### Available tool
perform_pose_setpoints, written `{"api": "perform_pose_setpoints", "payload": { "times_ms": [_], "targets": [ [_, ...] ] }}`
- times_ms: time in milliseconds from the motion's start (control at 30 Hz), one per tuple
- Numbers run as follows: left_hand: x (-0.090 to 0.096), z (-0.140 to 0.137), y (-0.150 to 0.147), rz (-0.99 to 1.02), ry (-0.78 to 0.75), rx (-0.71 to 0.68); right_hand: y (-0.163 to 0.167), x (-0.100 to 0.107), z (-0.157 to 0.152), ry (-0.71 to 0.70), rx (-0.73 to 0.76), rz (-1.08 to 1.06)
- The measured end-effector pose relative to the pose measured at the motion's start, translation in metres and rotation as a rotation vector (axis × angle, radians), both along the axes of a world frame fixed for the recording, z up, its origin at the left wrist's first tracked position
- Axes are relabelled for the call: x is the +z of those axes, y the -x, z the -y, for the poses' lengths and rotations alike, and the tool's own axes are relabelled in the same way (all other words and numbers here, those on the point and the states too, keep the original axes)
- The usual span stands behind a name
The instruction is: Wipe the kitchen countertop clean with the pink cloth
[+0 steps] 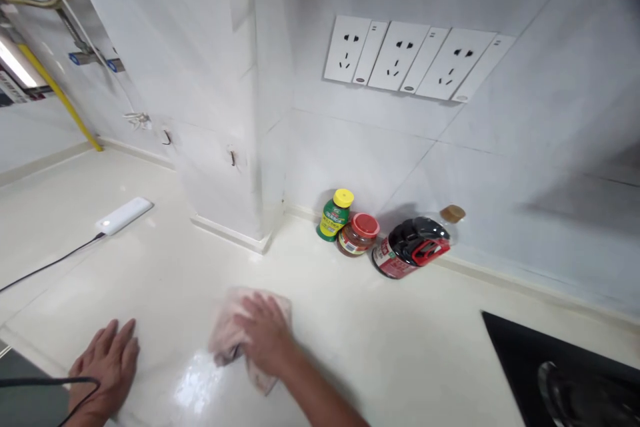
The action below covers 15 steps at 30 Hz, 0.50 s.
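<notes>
A pale pink cloth (227,328) lies bunched on the white countertop (165,267). Over it is my right hand (265,337), pressing it down with the fingers bent across it; both are slightly blurred. My left hand (107,360) rests flat near the counter's front edge at the lower left, fingers stretched out, holding nothing. A thin black cable (50,381) crosses in front of that wrist.
Against the wall stand a green bottle with a yellow cap (334,217), a red-lidded jar (357,237) and a dark sauce jug (410,247). A black cooktop (525,360) is at right. A white power strip (125,215) lies left of the wall pillar (220,93). Sockets (395,57) line the wall.
</notes>
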<state>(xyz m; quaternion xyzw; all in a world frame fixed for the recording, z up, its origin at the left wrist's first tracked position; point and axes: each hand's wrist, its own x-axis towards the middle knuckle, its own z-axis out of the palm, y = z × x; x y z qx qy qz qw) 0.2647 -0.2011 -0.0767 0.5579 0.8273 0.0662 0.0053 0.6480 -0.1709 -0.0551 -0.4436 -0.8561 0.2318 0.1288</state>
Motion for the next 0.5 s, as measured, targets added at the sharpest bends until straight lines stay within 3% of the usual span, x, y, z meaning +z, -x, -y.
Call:
{"api": "perform_pose_setpoints", "payload": {
  "times_ms": [100, 167, 300, 333, 433, 500],
  "targets": [
    [0.004, 0.000, -0.003, 0.003, -0.006, -0.010, -0.079, -0.018, -0.021, -0.061, -0.398, 0.158],
    [0.005, 0.000, -0.004, 0.012, -0.007, -0.025, -0.145, -0.031, -0.013, -0.124, -0.658, 0.280],
    [0.008, 0.001, -0.005, 0.019, 0.009, -0.043, -0.275, -0.056, 0.055, -0.139, -0.978, 0.446],
    [0.009, 0.001, -0.006, 0.021, 0.012, -0.047, -0.301, -0.061, 0.075, -0.117, -1.116, 0.445],
    [0.012, 0.002, -0.008, 0.046, 0.028, -0.068, -0.341, -0.065, 0.117, -0.055, -1.445, 0.416],
    [0.013, 0.002, -0.010, 0.060, 0.028, -0.062, -0.334, -0.060, 0.122, -0.010, -1.609, 0.406]
  ]
}}
